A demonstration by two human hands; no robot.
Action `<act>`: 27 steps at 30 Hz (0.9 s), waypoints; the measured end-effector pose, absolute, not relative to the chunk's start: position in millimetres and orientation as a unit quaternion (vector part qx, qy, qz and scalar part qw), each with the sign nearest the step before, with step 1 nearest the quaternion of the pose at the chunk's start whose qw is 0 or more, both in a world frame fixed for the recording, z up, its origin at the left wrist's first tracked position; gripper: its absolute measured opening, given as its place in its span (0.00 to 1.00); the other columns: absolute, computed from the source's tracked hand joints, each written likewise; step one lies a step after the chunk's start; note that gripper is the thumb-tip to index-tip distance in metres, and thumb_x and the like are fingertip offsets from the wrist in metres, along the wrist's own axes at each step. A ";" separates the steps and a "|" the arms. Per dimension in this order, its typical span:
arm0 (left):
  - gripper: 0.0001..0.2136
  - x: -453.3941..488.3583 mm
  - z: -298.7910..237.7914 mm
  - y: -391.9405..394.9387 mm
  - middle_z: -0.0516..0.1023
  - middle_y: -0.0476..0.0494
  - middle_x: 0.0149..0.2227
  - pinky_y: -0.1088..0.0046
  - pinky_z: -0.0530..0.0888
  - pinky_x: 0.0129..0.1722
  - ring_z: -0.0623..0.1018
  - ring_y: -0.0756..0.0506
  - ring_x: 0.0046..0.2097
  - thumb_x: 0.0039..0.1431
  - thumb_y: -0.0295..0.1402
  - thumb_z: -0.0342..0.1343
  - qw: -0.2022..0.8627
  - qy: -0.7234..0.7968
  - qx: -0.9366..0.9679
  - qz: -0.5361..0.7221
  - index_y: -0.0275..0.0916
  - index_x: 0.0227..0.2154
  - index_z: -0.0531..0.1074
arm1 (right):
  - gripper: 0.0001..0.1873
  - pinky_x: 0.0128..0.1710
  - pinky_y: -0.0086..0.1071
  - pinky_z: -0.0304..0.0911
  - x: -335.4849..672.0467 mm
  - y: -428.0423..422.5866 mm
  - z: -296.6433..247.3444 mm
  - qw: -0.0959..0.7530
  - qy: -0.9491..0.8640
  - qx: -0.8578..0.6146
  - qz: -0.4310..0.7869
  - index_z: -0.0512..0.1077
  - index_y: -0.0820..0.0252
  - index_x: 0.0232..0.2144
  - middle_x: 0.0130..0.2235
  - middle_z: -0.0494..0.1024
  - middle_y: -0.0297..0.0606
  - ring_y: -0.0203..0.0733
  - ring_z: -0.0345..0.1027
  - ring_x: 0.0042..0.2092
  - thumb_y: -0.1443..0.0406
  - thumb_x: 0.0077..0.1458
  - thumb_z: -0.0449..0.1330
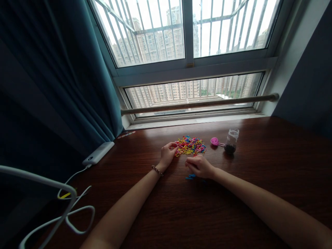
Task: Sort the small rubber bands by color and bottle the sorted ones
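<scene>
A heap of small, thin, looped pieces (191, 146) in pink, yellow, red and blue, which look like paper clips, lies on the dark wooden table. My left hand (168, 154) reaches the heap's left edge, thumb and fingertips pinched together; whatever is between them is too small to name. Just in front of the heap, my right hand (200, 166) is closed with its fingers curled in, hiding anything inside. Several blue pieces (191, 176) lie apart from the heap, just below the right hand's fingers.
Right of the heap stands a clear jar (231, 141) with dark contents, beside a pink scoop (214, 141). A white power bank (99, 153) with a white cable (80, 211) lies at left by the blue curtain (103, 97). A rail (197, 104) crosses the window.
</scene>
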State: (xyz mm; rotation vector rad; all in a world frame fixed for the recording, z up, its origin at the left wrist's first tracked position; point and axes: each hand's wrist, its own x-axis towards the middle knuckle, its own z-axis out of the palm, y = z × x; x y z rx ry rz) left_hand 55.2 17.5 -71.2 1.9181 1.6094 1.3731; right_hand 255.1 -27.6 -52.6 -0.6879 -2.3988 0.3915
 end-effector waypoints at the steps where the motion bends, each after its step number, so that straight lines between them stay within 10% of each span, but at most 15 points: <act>1: 0.09 55.8 -69.9 16.6 0.77 0.44 0.34 0.69 0.71 0.39 0.75 0.46 0.38 0.50 0.36 0.55 0.143 0.555 0.668 0.475 0.37 0.31 0.73 | 0.13 0.26 0.24 0.53 256.2 -23.8 -53.2 0.322 -0.889 -0.295 0.136 0.69 0.60 0.26 0.20 0.70 0.33 0.32 0.62 0.23 0.65 0.56 0.47; 13: 0.13 104.7 -41.9 -36.9 0.76 0.45 0.36 0.60 0.57 0.54 0.68 0.43 0.48 0.57 0.38 0.47 0.132 0.351 0.890 0.261 0.43 0.25 0.75 | 0.12 0.39 0.32 0.56 279.2 24.8 -67.8 0.389 -0.777 -0.491 0.057 0.72 0.60 0.30 0.31 0.75 0.38 0.42 0.61 0.38 0.73 0.48 0.49; 27: 0.16 85.5 -59.0 -6.1 0.64 0.50 0.54 0.46 0.38 0.55 0.51 0.38 0.59 0.59 0.43 0.42 -0.018 0.504 0.841 0.196 0.53 0.49 0.63 | 0.17 0.45 0.36 0.53 277.4 32.8 -81.2 0.340 -0.815 -0.462 0.082 0.75 0.55 0.34 0.41 0.75 0.34 0.43 0.57 0.45 0.74 0.49 0.49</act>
